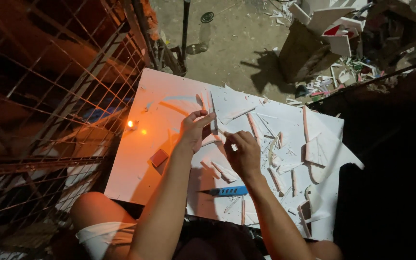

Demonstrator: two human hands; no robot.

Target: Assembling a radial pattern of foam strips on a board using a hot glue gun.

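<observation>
At the centre of the frame, on a white foam board laid across the person's lap, both hands worked at one small white strip.

Left hand: fingers curled, thumb and fingertips pinched on the upper end of the strip, just above the board's surface.

Right hand: closed loosely, fingertips meeting the lower end of the same strip; whether it also held a small tool could not be told. The two hands stood close together, nearly touching.

Blue utility knife: lay flat on the board below the right hand, blade pointing toward the left of the frame, untouched.

Small red block: lay on the board left of the left forearm, apart from the hands.

Foam offcuts: many thin white strips and curved slivers scattered over the right half of the board, some beside the right hand.

Small flame: burned at the board's left edge, casting orange light over that side.

Wire mesh panel: filled the upper left of the frame, beside the board.

Cardboard box: stood on the concrete floor at the upper right, holding white foam sheets, with scraps littered around it.
</observation>
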